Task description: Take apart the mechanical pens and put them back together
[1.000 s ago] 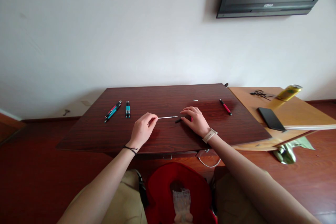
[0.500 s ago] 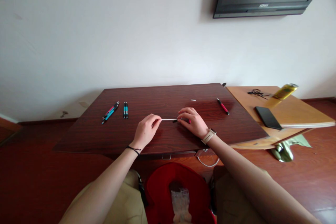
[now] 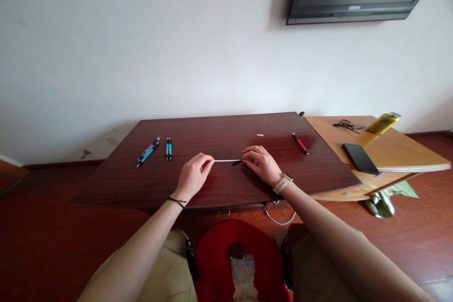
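My left hand pinches one end of a thin white pen refill between thumb and forefinger. The refill runs level across to the fingertips of my right hand. Those fingers are curled around a pink pen barrel, of which only a small patch shows. A short black pen part pokes out by the right fingertips; whether it is held or lies on the table I cannot tell.
On the dark wooden table lie several pink and blue pens, two blue pens, a pink pen and a small white piece. A side desk holds a phone, a cable and a yellow can.
My left hand has moved slightly left with the refill's end, and a longer stretch of refill shows between the hands. My right hand has hardly moved.
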Available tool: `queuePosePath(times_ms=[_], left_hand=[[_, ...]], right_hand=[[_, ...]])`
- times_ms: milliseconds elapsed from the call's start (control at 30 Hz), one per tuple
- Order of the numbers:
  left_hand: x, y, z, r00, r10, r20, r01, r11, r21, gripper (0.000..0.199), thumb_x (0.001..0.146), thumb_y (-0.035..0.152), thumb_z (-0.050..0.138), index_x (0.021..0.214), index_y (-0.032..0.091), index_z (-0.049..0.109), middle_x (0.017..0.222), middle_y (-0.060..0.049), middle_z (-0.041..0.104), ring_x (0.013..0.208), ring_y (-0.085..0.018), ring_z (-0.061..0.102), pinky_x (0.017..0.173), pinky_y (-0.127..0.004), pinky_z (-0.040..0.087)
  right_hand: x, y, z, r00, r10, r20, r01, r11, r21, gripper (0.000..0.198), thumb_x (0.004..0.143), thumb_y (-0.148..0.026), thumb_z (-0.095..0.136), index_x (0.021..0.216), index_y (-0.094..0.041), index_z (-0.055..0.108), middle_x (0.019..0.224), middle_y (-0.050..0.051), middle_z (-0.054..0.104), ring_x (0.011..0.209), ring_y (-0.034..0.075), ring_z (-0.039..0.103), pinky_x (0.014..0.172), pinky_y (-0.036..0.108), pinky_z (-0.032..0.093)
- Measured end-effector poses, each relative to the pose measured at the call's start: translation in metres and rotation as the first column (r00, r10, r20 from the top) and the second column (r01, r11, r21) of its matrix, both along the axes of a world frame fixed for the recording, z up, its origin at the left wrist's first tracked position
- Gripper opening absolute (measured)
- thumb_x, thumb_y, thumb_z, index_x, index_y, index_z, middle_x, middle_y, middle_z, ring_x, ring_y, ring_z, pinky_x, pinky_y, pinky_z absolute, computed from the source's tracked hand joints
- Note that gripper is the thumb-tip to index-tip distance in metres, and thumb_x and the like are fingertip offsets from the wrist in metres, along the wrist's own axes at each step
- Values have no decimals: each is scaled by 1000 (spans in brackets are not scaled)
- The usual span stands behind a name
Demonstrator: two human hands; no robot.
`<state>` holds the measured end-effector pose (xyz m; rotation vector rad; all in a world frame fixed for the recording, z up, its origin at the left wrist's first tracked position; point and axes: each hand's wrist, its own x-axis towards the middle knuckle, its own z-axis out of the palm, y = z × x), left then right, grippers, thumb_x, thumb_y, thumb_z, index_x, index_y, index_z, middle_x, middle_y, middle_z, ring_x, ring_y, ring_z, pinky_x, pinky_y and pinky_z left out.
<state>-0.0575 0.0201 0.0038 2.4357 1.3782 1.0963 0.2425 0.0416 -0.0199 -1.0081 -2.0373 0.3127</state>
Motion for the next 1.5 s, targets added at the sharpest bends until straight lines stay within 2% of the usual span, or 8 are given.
queuePosePath(times_ms=[333, 533, 800, 1033, 1300, 1400, 1500], left_hand=[[-17, 0, 6, 992, 110, 66, -111, 994, 9, 18, 107, 31, 57, 97, 22, 69, 93, -2, 71, 69, -15, 55, 70, -29, 44], [-18, -1, 6, 988, 130, 78, -131, 991, 12, 18, 106, 32, 57, 97, 22, 69, 92, -2, 70, 68, -15, 55, 70, -29, 43], [-23, -2, 8, 985, 148, 92, -151, 988, 24, 17, 105, 29, 57, 96, 22, 69, 92, -2, 70, 67, -15, 55, 70, -29, 44], [-24, -2, 10, 983, 153, 106, -157, 987, 32, 16, 106, 29, 58, 96, 22, 69, 91, -1, 70, 66, -14, 53, 69, -29, 43], [-23, -1, 11, 984, 150, 101, -155, 987, 39, 16, 106, 30, 58, 98, 22, 69, 93, -2, 71, 67, -15, 54, 69, -29, 43], [-24, -1, 11, 984, 155, 92, -159, 987, 38, 16, 106, 30, 57, 97, 22, 69, 91, -2, 70, 67, -15, 54, 69, -29, 43], [-23, -1, 11, 984, 153, 89, -157, 987, 35, 16, 106, 29, 58, 96, 22, 69, 90, -1, 70, 67, -15, 54, 69, -29, 43]], right_hand=[[-6, 1, -1, 1000, 18, 8, -19, 999, 37, 10, 104, -26, 65, 104, -26, 75, 116, 8, 73, 111, 27, 64, 102, 44, 52], [-23, 5, 0, 991, 45, 127, -48, 999, 20, 12, 107, -28, 62, 106, -26, 74, 103, 6, 75, 100, 24, 65, 94, 38, 50], [-41, 22, -10, 963, 3, 271, -8, 1000, 18, 16, 109, -26, 60, 106, -26, 76, 106, 6, 75, 104, 24, 63, 94, 37, 45], [-52, 32, -9, 929, -26, 368, 30, 1000, -6, 20, 109, -28, 59, 104, -27, 78, 104, 7, 74, 105, 25, 61, 93, 37, 45], [-60, 34, -7, 925, -29, 378, 54, 997, -56, 20, 109, -27, 58, 109, -26, 78, 109, 7, 75, 108, 25, 63, 95, 37, 46], [-65, 30, -4, 928, -42, 369, 73, 995, -69, 17, 107, -32, 63, 115, -24, 76, 113, 8, 74, 110, 26, 64, 96, 38, 46], [-69, 27, -4, 925, -56, 375, 91, 993, -76, 23, 102, -36, 71, 121, -24, 73, 118, 9, 73, 111, 27, 64, 96, 39, 47]])
